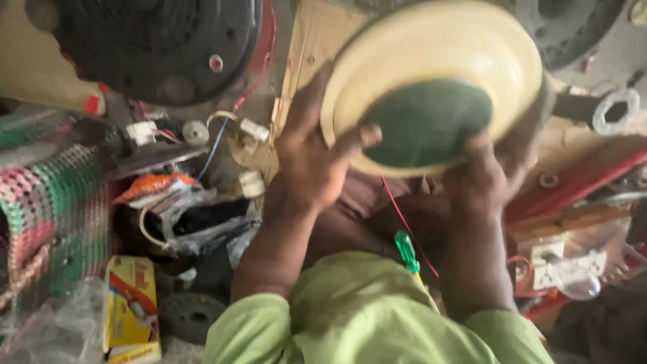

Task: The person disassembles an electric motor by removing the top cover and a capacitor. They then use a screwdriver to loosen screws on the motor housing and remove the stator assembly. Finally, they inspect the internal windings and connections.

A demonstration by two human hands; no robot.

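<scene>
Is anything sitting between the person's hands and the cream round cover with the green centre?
Nothing visible does. The left hand and the right hand both grip the cream round cover directly, thumbs pressed on its rim beside the green centre.

Smooth glossy cream plastic dome (431, 61) (matt green centre (426, 121)), woven cloth mat (50, 202).

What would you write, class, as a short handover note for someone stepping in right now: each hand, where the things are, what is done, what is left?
Left hand: grips the left rim of the cream round cover, thumb on its green centre.
Right hand: holds the lower right rim.
Cover is raised over the lap, tilted.
Green-handled screwdriver lies in the lap beside a red wire.
Done: cover in both hands. Left: unclear from this view.
</scene>
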